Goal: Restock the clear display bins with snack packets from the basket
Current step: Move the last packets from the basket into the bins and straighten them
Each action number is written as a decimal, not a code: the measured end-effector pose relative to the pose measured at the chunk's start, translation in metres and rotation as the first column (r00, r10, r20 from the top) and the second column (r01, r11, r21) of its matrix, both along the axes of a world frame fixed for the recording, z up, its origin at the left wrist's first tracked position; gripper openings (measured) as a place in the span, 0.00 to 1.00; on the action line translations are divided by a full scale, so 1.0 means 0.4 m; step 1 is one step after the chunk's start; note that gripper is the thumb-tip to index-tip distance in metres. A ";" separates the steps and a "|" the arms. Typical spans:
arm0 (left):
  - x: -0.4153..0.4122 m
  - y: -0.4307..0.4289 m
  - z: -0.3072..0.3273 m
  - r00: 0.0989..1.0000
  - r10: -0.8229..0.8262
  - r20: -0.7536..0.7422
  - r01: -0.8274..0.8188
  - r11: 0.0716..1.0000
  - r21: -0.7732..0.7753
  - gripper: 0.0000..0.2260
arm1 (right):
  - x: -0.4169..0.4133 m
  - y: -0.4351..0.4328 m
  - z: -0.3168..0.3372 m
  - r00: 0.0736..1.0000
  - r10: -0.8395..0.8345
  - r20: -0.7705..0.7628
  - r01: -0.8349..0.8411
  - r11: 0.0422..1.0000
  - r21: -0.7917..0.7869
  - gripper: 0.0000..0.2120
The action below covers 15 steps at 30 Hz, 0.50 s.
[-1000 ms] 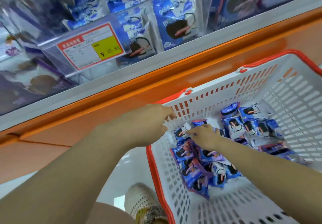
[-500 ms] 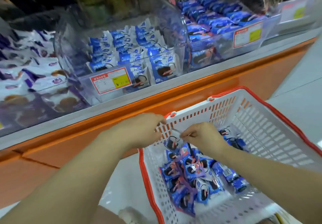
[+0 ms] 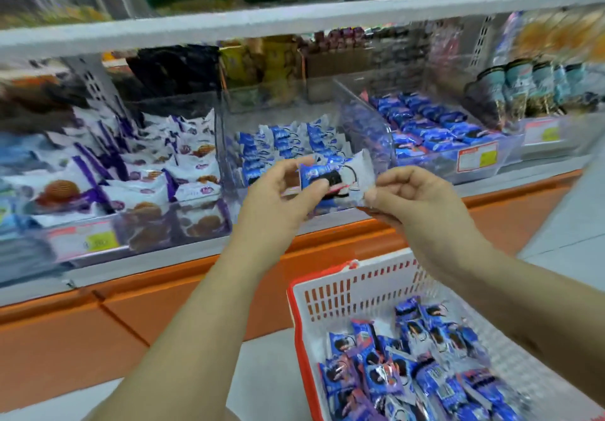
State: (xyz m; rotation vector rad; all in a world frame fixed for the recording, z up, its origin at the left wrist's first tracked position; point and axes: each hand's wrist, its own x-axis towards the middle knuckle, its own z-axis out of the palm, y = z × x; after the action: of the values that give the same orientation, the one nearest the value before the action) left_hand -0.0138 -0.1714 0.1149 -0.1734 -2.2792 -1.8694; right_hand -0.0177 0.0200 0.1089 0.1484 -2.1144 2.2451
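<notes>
**Step in hand.** One packet (image 3: 337, 178) is out of the basket (image 3: 360, 289) and is being carried to the shelf. It is held level between both hands in front of the middle bin (image 3: 271, 111), above the shelf's front edge and well clear of the basket.

**Hands.** The left hand (image 3: 278, 198) pinches the packet's left end between thumb and curled fingers. The right hand (image 3: 412, 198) pinches the right end at the crimped seal, with its other fingers curled under. Neither hand holds anything else.

**Stock.** The middle bin holds upright rows of blue-and-white packs (image 3: 278, 142), which appear to match the packet in hand. The right bin (image 3: 370, 126) holds darker blue packs and has a price label (image 3: 478, 156) on its front. Purple packs (image 3: 193, 171) fill the bin to the left. A loose heap of packets (image 3: 409, 371) lies in the basket, so most of the restocking remains to be done.

**Next move, as judged.** The packet belongs in the middle bin. It should be lifted over the clear front wall, turned upright to match the rows and set at the front. One hand should let go first. The foil is slippery and motion blur hides the bin's front lip, so the clearance cannot be confirmed.
</notes>
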 end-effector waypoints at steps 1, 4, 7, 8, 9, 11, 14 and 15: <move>-0.008 -0.007 0.002 1.000 0.030 -0.003 -0.030 0.997 0.076 0.12 | -0.011 -0.016 0.014 0.999 0.034 -0.003 -0.033 0.999 0.034 0.11; -0.030 -0.043 0.019 0.990 0.132 -0.053 -0.121 0.978 0.168 0.14 | -0.058 -0.056 0.064 0.987 0.158 -0.032 -0.144 0.954 0.264 0.26; -0.047 -0.082 0.044 0.968 0.198 -0.155 -0.180 0.976 0.118 0.15 | -0.111 -0.100 0.132 0.947 0.270 -0.175 -0.151 0.853 0.499 0.33; -0.052 -0.092 0.050 0.959 0.211 -0.192 -0.199 0.977 0.080 0.15 | -0.128 -0.119 0.153 0.920 0.306 -0.246 -0.108 0.800 0.590 0.32; -0.057 -0.099 0.055 0.949 0.218 -0.227 -0.217 0.976 0.031 0.15 | -0.146 -0.138 0.169 0.885 0.347 -0.310 -0.052 0.735 0.676 0.31; -0.071 -0.114 0.060 0.930 0.221 -0.292 -0.253 0.965 -0.074 0.15 | -0.181 -0.179 0.193 0.824 0.439 -0.357 0.012 0.617 0.787 0.29; -0.095 -0.137 0.054 0.910 0.244 -0.336 -0.306 0.941 -0.145 0.14 | -0.238 -0.231 0.202 0.800 0.543 -0.256 -0.080 0.519 0.851 0.21; -0.101 -0.144 0.050 0.907 0.256 -0.335 -0.321 0.935 -0.154 0.14 | -0.257 -0.242 0.197 0.796 0.564 -0.219 -0.121 0.503 0.856 0.20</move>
State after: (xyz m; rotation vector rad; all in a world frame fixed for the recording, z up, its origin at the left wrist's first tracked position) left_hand -0.0541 -0.2290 0.1349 -0.1357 -2.1372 -1.3530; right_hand -0.1206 -0.0769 0.1879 1.1516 -2.7420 0.8937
